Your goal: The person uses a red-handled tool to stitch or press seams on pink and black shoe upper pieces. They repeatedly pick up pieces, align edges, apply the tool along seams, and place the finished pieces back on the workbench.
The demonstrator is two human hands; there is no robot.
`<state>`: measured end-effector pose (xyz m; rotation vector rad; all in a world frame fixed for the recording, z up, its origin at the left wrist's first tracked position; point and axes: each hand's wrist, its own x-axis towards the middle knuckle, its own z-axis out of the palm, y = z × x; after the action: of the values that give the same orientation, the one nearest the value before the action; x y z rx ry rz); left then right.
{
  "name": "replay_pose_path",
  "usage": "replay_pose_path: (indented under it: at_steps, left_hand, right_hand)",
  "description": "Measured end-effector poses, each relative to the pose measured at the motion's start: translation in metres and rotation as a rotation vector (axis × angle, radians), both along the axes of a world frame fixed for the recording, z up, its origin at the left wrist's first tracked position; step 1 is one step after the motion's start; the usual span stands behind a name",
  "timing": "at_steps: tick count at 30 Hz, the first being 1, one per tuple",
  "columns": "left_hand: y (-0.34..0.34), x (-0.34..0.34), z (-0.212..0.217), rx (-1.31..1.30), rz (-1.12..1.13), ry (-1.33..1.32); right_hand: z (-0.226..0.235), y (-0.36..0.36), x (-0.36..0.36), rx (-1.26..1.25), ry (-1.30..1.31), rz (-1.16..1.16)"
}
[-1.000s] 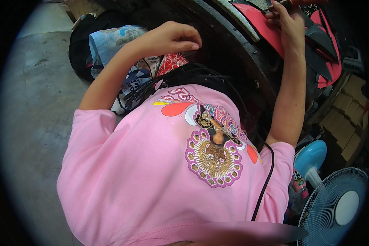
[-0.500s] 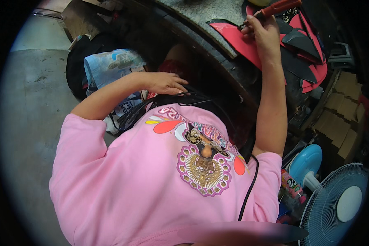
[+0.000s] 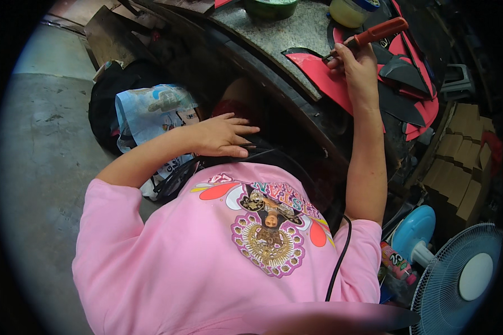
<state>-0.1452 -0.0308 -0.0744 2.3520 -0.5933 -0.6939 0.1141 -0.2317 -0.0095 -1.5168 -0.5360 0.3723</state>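
At the table's edge my right hand [image 3: 356, 70] is closed around a tool with a red handle [image 3: 381, 32] and a thin dark shaft, which looks like a screwdriver or an awl. Its dark tip points down to the left, by a flat red piece with black edging [image 3: 327, 81]; whether it touches cannot be made out. More red and black cut pieces [image 3: 405, 78] lie piled to the right of my wrist. My left hand [image 3: 221, 135] rests in my lap with its fingers spread, holding nothing, beside some black cables [image 3: 262, 154].
A green bowl [image 3: 271, 8] and a tub with a blue rim [image 3: 351, 12] stand on the grey tabletop [image 3: 262, 36]. A light-blue printed bag [image 3: 145, 109] hangs to the left. Folded cardboard [image 3: 455, 173], a bottle [image 3: 397, 262] and a fan [image 3: 458, 279] are at the right.
My left hand has lifted a little and its fingers have spread. The tool's handle has shifted slightly downward in my right hand. The bowl and tub have come further into view.
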Motion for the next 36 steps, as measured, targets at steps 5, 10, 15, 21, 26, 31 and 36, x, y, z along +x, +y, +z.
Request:
replay_pose_path:
  at_steps: [5, 10, 15, 21, 26, 31, 36]
  left_hand:
    - [-0.007, -0.013, 0.006, 0.044, -0.033, 0.094]
    - [-0.013, -0.028, 0.008, 0.051, -0.042, 0.015]
    - [-0.023, -0.041, 0.010, 0.048, -0.020, -0.097]
    - [-0.031, -0.032, 0.009, 0.145, -0.063, -0.077]
    - [-0.032, -0.031, 0.014, -0.004, 0.017, -0.081]
    - [-0.020, -0.015, 0.031, -0.163, 0.071, -0.388]
    - [-0.016, 0.054, 0.053, -0.094, 0.316, -0.983]
  right_hand:
    - [0.000, -0.001, 0.001, 0.010, 0.008, -0.011]
    - [0.001, -0.001, 0.001, -0.005, -0.022, 0.000]
    - [-0.001, 0.001, 0.004, -0.005, -0.020, -0.007]
    - [-0.004, 0.002, 0.007, 0.018, -0.020, 0.007]
    - [-0.004, 0.001, 0.009, 0.006, -0.021, 0.011]
    - [-0.004, 0.001, 0.008, 0.021, 0.000, 0.003]
    - [-0.003, 0.000, 0.007, -0.003, -0.033, 0.014]
